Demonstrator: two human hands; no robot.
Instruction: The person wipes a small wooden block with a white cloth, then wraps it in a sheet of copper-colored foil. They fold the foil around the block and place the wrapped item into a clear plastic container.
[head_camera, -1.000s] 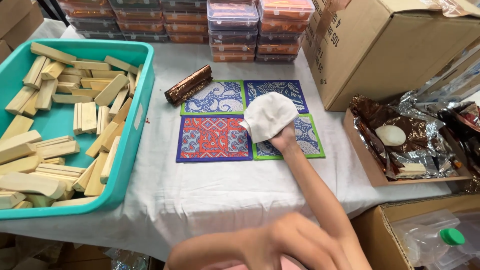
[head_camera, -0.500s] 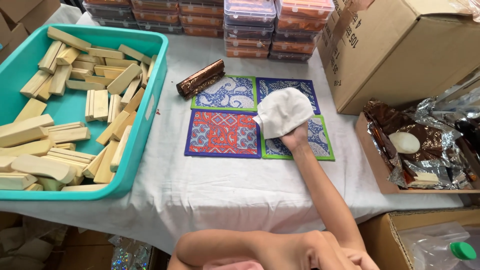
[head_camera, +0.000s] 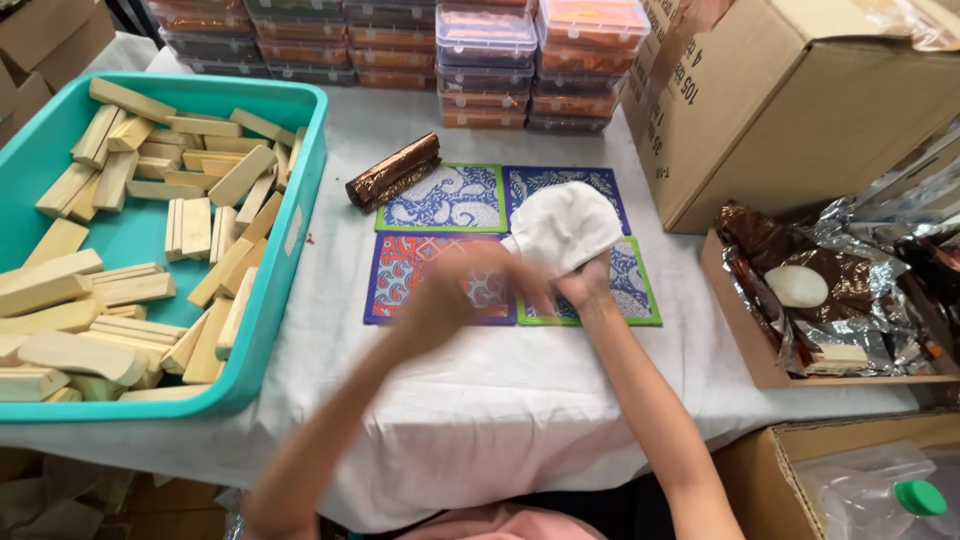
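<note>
My right hand (head_camera: 583, 285) grips a white round flat piece (head_camera: 565, 225) and holds it over several patterned square tiles (head_camera: 445, 198) laid on the white tablecloth. My left hand (head_camera: 470, 280) is blurred with motion, just left of the white piece and over the red and blue tile (head_camera: 395, 285); its fingers look loosely curled and reach toward the piece. A brown foil-wrapped roll (head_camera: 392, 170) lies at the upper left corner of the tiles.
A teal bin (head_camera: 290, 230) with several wooden blocks fills the left. Stacked plastic boxes (head_camera: 485, 50) line the back. A large cardboard box (head_camera: 790, 100) stands right, with a tray of foil wrappers (head_camera: 830, 300) in front of it and a box with a green-capped bottle (head_camera: 915, 497) below.
My left arm has swung up from the bottom edge to the tiles beside the white piece. My right hand has stayed put, holding the piece.
</note>
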